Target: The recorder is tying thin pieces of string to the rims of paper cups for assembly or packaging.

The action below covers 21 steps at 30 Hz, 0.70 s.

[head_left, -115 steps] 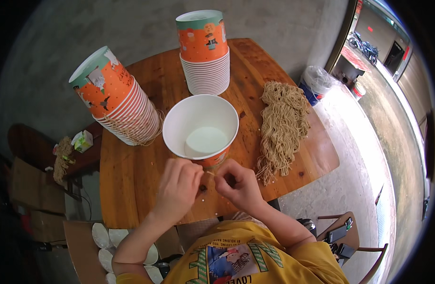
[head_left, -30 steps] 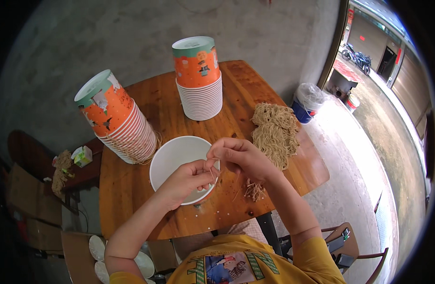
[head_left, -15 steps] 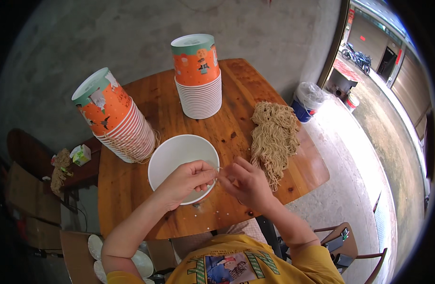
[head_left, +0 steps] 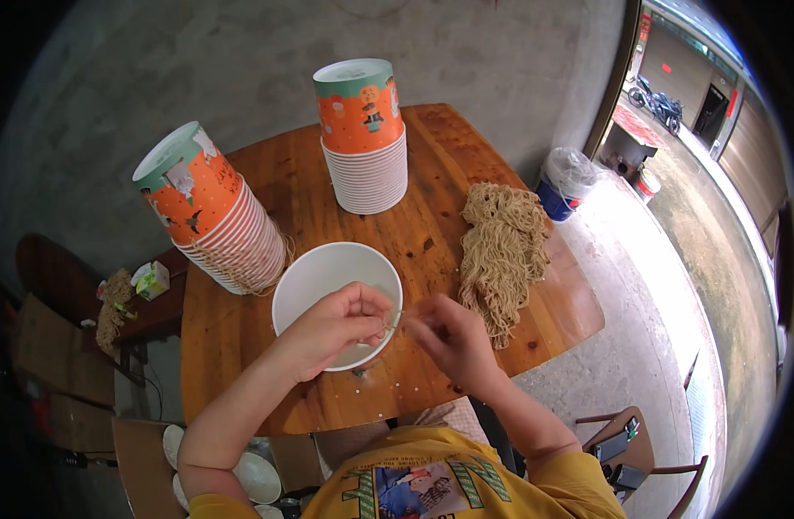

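Observation:
My left hand (head_left: 338, 327) is closed in a pinch over the near right rim of a white paper bucket (head_left: 315, 281), which stands upright with its mouth up. A short, pale piece of string (head_left: 396, 319) sticks out at its fingertips. Just to the right, my right hand (head_left: 456, 340) is held with its fingers curled and drawn together close to that string. Those fingers are slightly smeared, and whatever they pinch is too small to make out. Beyond my right hand lies a loose bundle of tan string (head_left: 503, 259) on the wooden table (head_left: 432, 251).
Two tall stacks of upside-down orange and green paper buckets stand farther back: a leaning stack (head_left: 211, 212) at left, with string around its lower rims, and a straight stack (head_left: 362, 138) behind. A blue bucket (head_left: 560, 195) stands beyond the table, and a chair (head_left: 635, 450) at lower right.
My right hand has drawn slightly apart from my left fingertips, and more of the pale string shows at the left fingers. The whole view has shifted a little.

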Tool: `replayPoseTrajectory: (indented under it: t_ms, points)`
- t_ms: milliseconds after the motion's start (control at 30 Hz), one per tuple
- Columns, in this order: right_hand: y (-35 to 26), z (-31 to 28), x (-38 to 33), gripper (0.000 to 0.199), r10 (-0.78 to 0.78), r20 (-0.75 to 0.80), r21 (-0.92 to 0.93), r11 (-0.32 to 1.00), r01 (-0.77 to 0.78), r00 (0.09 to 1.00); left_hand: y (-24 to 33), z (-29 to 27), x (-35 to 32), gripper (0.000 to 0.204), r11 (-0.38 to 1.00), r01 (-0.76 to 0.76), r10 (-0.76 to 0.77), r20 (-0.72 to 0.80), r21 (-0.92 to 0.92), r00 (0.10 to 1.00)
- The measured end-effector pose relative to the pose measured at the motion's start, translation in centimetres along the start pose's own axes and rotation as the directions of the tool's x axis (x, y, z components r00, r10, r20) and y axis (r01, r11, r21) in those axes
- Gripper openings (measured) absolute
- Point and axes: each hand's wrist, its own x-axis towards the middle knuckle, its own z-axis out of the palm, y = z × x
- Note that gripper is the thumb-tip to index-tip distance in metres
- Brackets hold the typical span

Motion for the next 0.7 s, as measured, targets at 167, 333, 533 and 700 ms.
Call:
replayPoseTrajectory:
  t_ms: [167, 333, 533, 700]
  points:
    - [-0.1, -0.8, 0.6, 0.019, 0.041, -0.035, -0.157, 0.986, -0.046, 0.999, -0.4, 0.3, 0.0, 0.024, 0.907, -0.174, 0.203, -0.038, 0.385, 0.978]
    - [-0.7, 0.0, 1.2, 0.016, -0.101, 0.025, -0.105, 0.989, 0.103, 0.995, -0.8, 1.1, 0.3, 0.029, 0.803, -0.329, 0.386, -0.012, 0.497, 0.923]
    - [-0.4, 0.5, 1.5, 0.012, -0.026, 0.023, -0.088, 0.996, 0.028, 0.999, -0.7, 1.0, 0.4, 0.031, 0.889, -0.287, 0.322, -0.040, 0.357, 0.946]
    - [-0.7, 0.8, 1.6, 0.008, -0.039, 0.011, -0.058, 0.998, 0.040, 0.999, -1.0, 0.3, 0.6, 0.034, 0.823, -0.330, 0.362, 0.020, 0.463, 0.932]
